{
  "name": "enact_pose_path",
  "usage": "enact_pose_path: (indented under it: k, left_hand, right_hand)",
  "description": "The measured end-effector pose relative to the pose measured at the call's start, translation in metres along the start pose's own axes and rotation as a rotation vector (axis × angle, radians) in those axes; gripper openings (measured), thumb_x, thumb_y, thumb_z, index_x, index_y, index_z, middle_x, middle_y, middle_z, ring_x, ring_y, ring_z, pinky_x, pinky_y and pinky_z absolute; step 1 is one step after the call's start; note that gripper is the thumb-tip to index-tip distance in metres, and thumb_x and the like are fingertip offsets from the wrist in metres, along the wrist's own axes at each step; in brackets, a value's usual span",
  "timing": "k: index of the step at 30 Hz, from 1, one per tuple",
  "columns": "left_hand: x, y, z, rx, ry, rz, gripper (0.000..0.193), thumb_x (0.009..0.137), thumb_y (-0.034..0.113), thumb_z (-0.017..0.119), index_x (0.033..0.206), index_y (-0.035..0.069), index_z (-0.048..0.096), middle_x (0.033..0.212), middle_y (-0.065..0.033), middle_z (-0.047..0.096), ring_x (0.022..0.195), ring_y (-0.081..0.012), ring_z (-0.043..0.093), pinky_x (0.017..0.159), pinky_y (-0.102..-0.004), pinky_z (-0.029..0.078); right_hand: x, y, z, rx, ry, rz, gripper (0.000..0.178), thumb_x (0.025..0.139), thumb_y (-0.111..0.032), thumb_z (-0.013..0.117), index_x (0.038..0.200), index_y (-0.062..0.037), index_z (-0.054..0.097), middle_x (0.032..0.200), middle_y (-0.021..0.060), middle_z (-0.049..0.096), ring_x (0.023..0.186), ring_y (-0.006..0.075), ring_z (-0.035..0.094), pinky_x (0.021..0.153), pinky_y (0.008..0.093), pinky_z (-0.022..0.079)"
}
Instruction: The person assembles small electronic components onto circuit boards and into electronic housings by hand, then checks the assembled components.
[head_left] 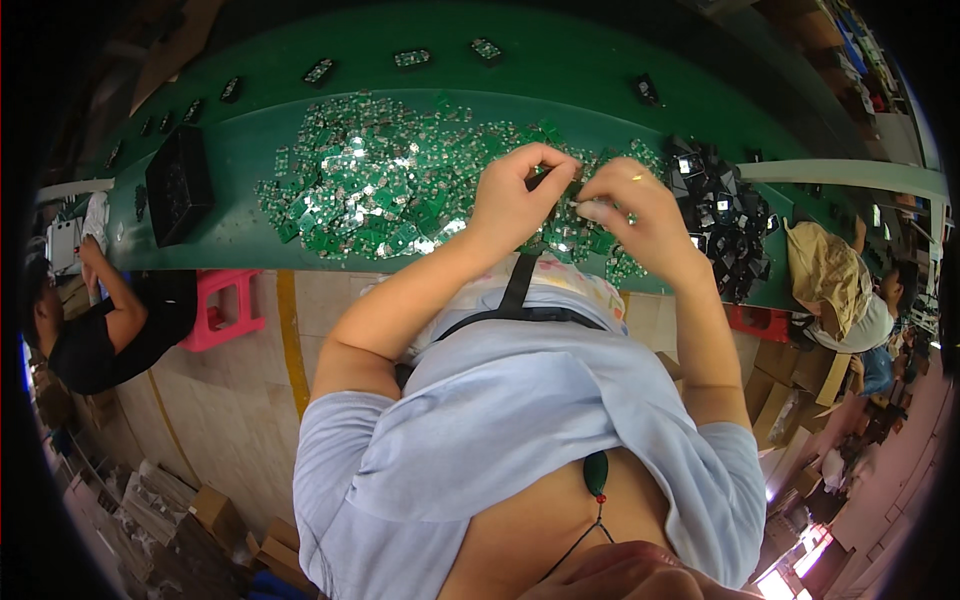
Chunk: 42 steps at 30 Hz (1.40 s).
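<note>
My left hand (515,200) and my right hand (645,215) are close together over the right part of a wide heap of small green circuit boards (365,190). The left thumb and fingers are closed in a pinch, with a dark patch showing between them. The right hand, with a ring on one finger, is pinched too, its fingertips facing the left ones. What lies in the fingertips is too small and too covered to name. To the right of my right hand lies a pile of small black plastic casings (725,225).
A black bin (180,190) stands at the left of the green worktop. Beyond it runs a dark green belt (560,65) carrying several black casings with boards (412,59). Co-workers sit at left (110,320) and right (840,290). A pink stool (225,310) stands at left.
</note>
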<state>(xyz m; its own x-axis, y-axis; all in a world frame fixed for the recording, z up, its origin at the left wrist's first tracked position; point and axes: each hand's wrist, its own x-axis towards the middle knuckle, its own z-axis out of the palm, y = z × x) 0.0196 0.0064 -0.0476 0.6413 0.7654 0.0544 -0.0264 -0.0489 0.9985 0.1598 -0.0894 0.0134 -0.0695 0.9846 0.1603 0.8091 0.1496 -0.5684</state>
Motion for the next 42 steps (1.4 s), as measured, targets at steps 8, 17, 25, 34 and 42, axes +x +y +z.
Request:
enact_pose_path:
  k: [8, 17, 25, 34, 42]
  left_hand:
    - [0.005, 0.007, 0.002, 0.055, 0.035, 0.085, 0.010, 0.085, 0.010, 0.059, 0.089, 0.003, 0.065, 0.074, 0.0003, 0.056, 0.060, -0.0044, 0.046, 0.051, -0.0201, 0.035]
    - [0.004, 0.014, 0.008, 0.189, 0.088, 0.236, 0.007, 0.081, 0.007, 0.060, 0.086, 0.002, 0.063, 0.076, -0.0059, 0.057, 0.066, -0.0139, 0.054, 0.058, -0.0245, 0.042]
    - [0.005, 0.012, 0.010, 0.179, 0.103, 0.274, 0.006, 0.081, 0.006, 0.059, 0.086, 0.003, 0.063, 0.077, -0.0068, 0.058, 0.066, -0.0158, 0.056, 0.058, -0.0258, 0.044]
    - [0.009, 0.004, 0.014, 0.106, 0.185, 0.390, 0.008, 0.084, 0.006, 0.056, 0.089, 0.001, 0.061, 0.077, -0.0083, 0.057, 0.066, -0.0155, 0.054, 0.059, -0.0253, 0.043]
    - [0.011, -0.002, 0.006, 0.051, 0.132, 0.238, 0.018, 0.090, 0.016, 0.050, 0.098, 0.004, 0.060, 0.085, -0.0116, 0.060, 0.076, -0.0199, 0.058, 0.065, -0.0272, 0.045]
  right_hand:
    - [-0.030, -0.010, 0.046, 1.155, 0.193, 0.665, 0.055, 0.091, -0.036, 0.050, 0.132, -0.0059, 0.027, 0.087, 0.0108, 0.055, 0.058, 0.0142, 0.057, 0.042, 0.0213, 0.041]
    - [-0.016, -0.022, 0.049, 1.196, 0.308, 0.754, 0.046, 0.092, -0.038, 0.047, 0.122, -0.0054, 0.037, 0.076, 0.0071, 0.052, 0.053, 0.0110, 0.052, 0.041, 0.0215, 0.038]
    - [-0.012, -0.024, 0.053, 1.179, 0.371, 0.768, 0.038, 0.092, -0.034, 0.050, 0.117, -0.0083, 0.040, 0.077, 0.0045, 0.050, 0.049, 0.0080, 0.047, 0.039, 0.0197, 0.033]
    - [-0.001, -0.017, 0.058, 1.262, 0.524, 0.675, 0.031, 0.089, -0.023, 0.057, 0.112, -0.0088, 0.042, 0.070, 0.0005, 0.047, 0.046, 0.0032, 0.035, 0.037, 0.0191, 0.022]
    - [-0.009, -0.023, 0.055, 1.052, 0.671, 0.484, 0.055, 0.087, -0.008, 0.056, 0.134, -0.0072, 0.027, 0.078, 0.0052, 0.051, 0.055, 0.0104, 0.051, 0.047, 0.0218, 0.043]
